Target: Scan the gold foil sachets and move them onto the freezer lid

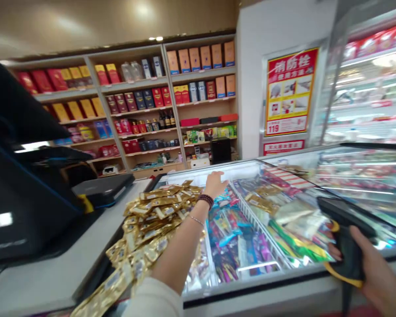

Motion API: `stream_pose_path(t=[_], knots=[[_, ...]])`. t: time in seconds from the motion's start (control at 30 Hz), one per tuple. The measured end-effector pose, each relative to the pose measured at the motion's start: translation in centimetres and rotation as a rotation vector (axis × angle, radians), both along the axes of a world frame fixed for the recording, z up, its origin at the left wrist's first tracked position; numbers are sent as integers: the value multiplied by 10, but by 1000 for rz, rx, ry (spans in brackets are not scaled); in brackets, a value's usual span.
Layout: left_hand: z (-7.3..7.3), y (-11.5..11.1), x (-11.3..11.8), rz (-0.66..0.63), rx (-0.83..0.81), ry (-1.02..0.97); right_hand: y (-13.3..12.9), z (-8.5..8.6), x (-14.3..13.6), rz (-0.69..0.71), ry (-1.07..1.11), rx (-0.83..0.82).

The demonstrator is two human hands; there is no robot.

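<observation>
Scanner [348,248], black and yellow — gripped in the right hand [378,273] at the near edge of the freezer [237,294]; gold packets [161,207], heaped at its left end; left hand [217,185] outstretched beside them, grip cannot be told — shelves [170,86] behind.

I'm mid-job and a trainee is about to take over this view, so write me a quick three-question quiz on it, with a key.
1. Which of the hands grips the barcode scanner?
2. True or false: the dark beaded bracelet is worn on the right arm.
3. The big heap of foil packets beside the left forearm is mostly which colour? A) red B) gold C) green

Key: 1. The right hand. 2. False; it is on the left. 3. B.
</observation>
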State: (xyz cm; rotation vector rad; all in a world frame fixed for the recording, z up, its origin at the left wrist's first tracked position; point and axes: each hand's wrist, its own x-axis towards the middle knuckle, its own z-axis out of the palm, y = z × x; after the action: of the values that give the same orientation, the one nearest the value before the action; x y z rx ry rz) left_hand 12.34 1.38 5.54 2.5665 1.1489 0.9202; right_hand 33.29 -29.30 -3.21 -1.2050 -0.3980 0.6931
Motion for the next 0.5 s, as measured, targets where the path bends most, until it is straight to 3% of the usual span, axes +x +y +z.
stream_pose_path(t=[0.1, 0.2, 0.33, 0.5], knots=[[-33, -15, 70, -103, -159, 11, 0, 5, -5, -11, 57, 109], [-65, -26, 107, -115, -270, 29, 4, 5, -10, -19, 138, 133], [-87, -28, 116, -14, -319, 17, 5, 0, -8, -12, 201, 145], [-88, -24, 108, -91, -407, -3, 4, -3, -6, -7, 215, 198]])
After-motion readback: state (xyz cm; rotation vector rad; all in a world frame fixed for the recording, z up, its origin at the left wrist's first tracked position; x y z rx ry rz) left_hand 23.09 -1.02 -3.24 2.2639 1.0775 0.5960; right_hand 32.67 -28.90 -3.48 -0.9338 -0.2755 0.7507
